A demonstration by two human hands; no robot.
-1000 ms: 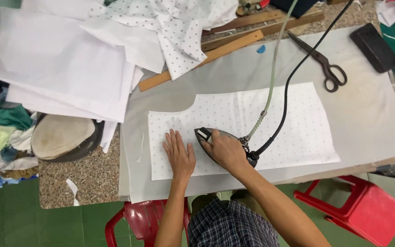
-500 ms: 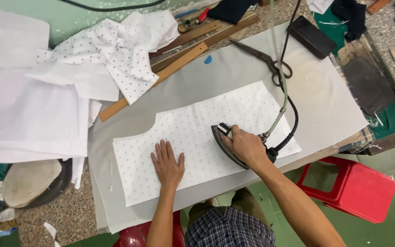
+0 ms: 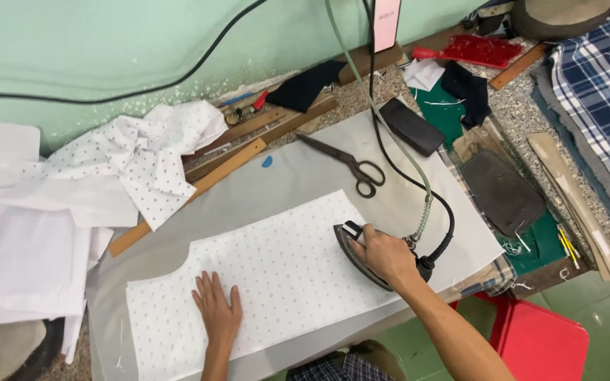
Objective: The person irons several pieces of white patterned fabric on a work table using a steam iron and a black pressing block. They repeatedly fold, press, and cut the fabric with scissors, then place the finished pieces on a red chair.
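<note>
The right hand (image 3: pixel 384 255) grips the iron (image 3: pixel 356 248), fingers wrapped over its handle; its nose points toward 11 o'clock. The left hand (image 3: pixel 217 312) lies flat, fingers spread, on the dotted fabric (image 3: pixel 284 268), at 8 o'clock from the iron.

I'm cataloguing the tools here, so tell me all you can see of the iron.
The iron is dark, with a pointed metal sole, flat on the white dotted cloth near its right end. The right hand grips its handle. A black cord and a pale green hose rise from its rear.
</note>
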